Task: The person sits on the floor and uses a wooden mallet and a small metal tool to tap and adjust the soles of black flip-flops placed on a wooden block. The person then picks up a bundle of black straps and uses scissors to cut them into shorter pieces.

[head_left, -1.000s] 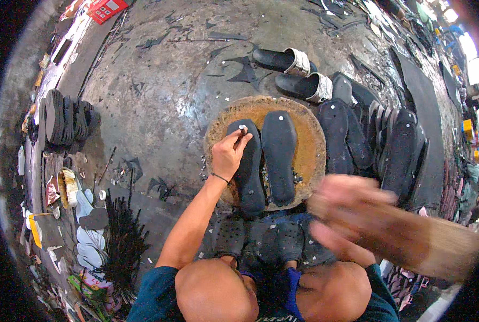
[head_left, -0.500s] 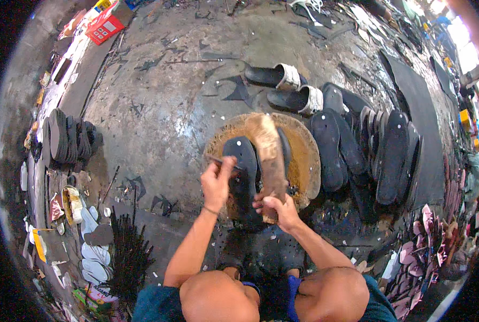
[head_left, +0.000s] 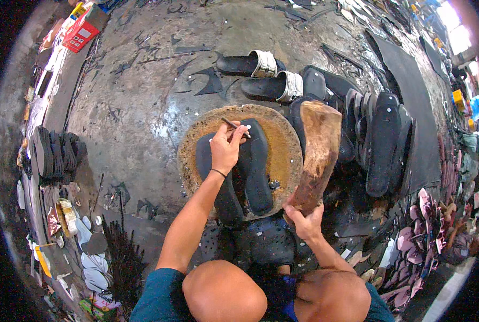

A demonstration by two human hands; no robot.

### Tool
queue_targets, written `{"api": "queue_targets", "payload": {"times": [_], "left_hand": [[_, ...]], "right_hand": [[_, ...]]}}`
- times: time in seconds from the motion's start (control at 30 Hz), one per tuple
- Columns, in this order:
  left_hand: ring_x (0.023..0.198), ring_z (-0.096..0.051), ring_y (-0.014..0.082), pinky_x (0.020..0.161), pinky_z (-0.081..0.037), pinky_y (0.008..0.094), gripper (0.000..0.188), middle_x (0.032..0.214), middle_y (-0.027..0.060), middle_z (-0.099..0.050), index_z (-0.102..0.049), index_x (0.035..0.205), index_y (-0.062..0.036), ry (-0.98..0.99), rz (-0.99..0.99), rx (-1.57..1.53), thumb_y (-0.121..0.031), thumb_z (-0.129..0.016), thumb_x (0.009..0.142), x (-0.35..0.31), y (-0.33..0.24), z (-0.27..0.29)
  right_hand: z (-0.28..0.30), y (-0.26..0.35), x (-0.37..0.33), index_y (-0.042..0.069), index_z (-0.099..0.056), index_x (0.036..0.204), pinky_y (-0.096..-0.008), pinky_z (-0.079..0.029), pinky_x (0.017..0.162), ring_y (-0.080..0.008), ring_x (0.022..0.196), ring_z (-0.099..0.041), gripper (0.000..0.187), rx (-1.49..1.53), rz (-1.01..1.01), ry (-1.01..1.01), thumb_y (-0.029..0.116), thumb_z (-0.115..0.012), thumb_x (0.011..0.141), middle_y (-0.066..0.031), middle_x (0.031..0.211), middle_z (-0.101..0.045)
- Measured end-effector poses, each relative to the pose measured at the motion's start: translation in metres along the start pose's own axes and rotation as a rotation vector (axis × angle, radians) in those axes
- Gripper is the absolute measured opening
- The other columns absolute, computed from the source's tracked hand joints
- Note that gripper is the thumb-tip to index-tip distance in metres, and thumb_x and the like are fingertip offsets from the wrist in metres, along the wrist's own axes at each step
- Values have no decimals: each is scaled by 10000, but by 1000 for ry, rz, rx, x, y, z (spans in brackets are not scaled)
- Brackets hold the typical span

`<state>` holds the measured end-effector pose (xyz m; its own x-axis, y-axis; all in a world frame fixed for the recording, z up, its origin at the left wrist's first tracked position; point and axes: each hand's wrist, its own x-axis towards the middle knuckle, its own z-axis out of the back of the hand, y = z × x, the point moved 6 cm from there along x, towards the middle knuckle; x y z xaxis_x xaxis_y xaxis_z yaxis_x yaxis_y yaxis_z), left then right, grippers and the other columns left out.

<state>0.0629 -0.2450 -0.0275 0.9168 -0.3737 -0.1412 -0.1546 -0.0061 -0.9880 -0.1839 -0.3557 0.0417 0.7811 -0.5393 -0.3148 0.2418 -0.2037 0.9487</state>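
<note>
A person sits low over a round wooden block (head_left: 282, 134) that rests on the dark, scuffed floor (head_left: 143, 107), with two black sandal soles (head_left: 255, 166) lying side by side on the block's top. The left hand (head_left: 226, 147) is closed in a pinch around a thin metal punch (head_left: 233, 125), whose tip sits on the toe end of the right-hand sole, so the soles lie directly under and just ahead of that hand. The right hand (head_left: 304, 220) is wrapped tight around the lower end of a thick wooden mallet (head_left: 317, 153), raised upright just beside the block's right edge and clear of the soles. Beyond the block, a pair of black slide sandals with pale straps (head_left: 263, 72) lies on the floor, and to the right a row of further black soles (head_left: 379, 134) overlaps along a dark rubber sheet (head_left: 406, 70). Off to the left stands a stack of black soles (head_left: 54, 153), well apart from both hands, and pinkish cut pieces (head_left: 419, 236) are heaped at lower right.
</note>
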Motion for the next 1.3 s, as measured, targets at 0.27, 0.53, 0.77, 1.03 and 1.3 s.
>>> {"api": "queue_targets", "payload": {"times": [0.27, 0.53, 0.77, 1.03, 1.3], "left_hand": [[767, -714, 164, 668, -556, 282, 202, 878, 112, -730, -684, 1010, -18, -74, -278, 431, -187, -692, 901, -11, -10, -4], [774, -700, 286, 646, -550, 362, 148, 903, 131, -714, -703, 949, -36, 97, -426, 760, -137, -719, 843, -24, -3, -18], [825, -697, 290, 666, -565, 361, 220, 944, 176, -700, -567, 932, -12, 149, -272, 740, -218, -642, 919, -13, -9, -21], [855, -684, 197, 660, -589, 306, 281, 1007, 138, -677, -523, 1023, 19, -333, 140, -29, -260, -486, 1024, -79, -21, 81], [762, -654, 116, 660, -533, 268, 184, 844, 60, -677, -595, 1024, 10, -332, 56, 233, -167, -594, 973, -121, 1, 106]], "right_hand": [[14, 108, 1, 2, -447, 1306, -369, -507, 657, -195, 771, -613, 639, 399, 333, 192, 314, -703, 811, -82, 939, -619], [4, 21, 35, 44, -554, 1260, -344, -513, 869, -220, 980, -644, 525, -527, 296, 138, 261, -731, 816, -98, 1128, -663], [-13, -65, 33, 5, -559, 1016, -326, -536, 610, -176, 662, -647, 302, 49, -346, 73, 190, -728, 848, -70, 834, -649], [3, -77, 15, -9, -569, 1105, -318, -506, 837, -173, 903, -651, 432, -165, -218, -51, 227, -773, 806, -92, 979, -681], [-36, -52, 14, -15, -561, 1193, -312, -509, 856, -152, 957, -626, 350, 87, -172, 18, 123, -667, 890, -65, 1100, -649]]}}
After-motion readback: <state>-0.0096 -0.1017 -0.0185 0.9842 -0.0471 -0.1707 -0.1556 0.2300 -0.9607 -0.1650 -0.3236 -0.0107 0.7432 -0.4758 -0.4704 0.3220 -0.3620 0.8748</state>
